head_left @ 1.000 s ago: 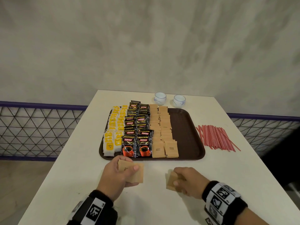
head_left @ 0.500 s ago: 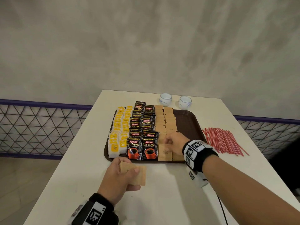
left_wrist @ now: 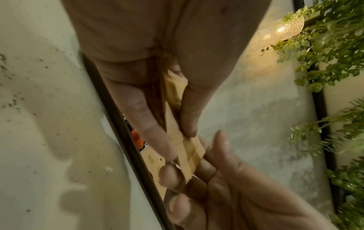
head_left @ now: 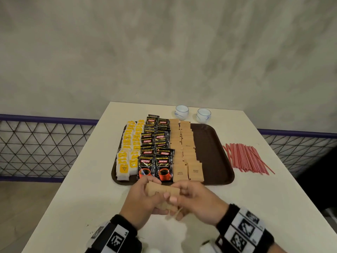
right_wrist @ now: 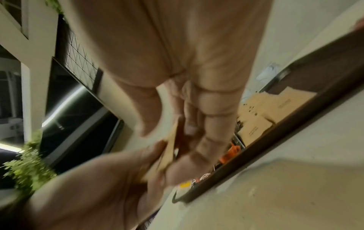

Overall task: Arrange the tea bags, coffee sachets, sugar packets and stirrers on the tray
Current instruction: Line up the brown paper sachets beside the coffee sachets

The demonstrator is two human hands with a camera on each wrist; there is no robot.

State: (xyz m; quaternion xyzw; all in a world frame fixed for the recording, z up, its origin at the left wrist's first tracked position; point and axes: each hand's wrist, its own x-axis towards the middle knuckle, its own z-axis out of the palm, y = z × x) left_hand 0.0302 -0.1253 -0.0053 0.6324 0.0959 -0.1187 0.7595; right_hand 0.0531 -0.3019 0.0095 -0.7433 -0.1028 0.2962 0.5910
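Observation:
A brown tray [head_left: 215, 161] on the white table carries rows of yellow tea bags [head_left: 127, 152], black coffee sachets [head_left: 155, 152] and brown sugar packets [head_left: 184, 154]. Red stirrers [head_left: 246, 158] lie in a heap on the table to the tray's right. In front of the tray my left hand [head_left: 144, 198] holds a small stack of brown sugar packets [head_left: 160, 191] between thumb and fingers [left_wrist: 189, 115]. My right hand [head_left: 193, 199] has come against it and its fingers [right_wrist: 208, 137] pinch the right end of the same packets [left_wrist: 189, 154].
Two small white cups [head_left: 182, 112] stand on the table behind the tray. The right third of the tray is bare brown surface. A purple-railed mesh fence [head_left: 45, 143] runs past both table sides, and a grey wall rises behind.
My right hand left a packet at the near end of the sugar rows, then drew back to the left hand and took hold of the packets there. The left hand rose slightly.

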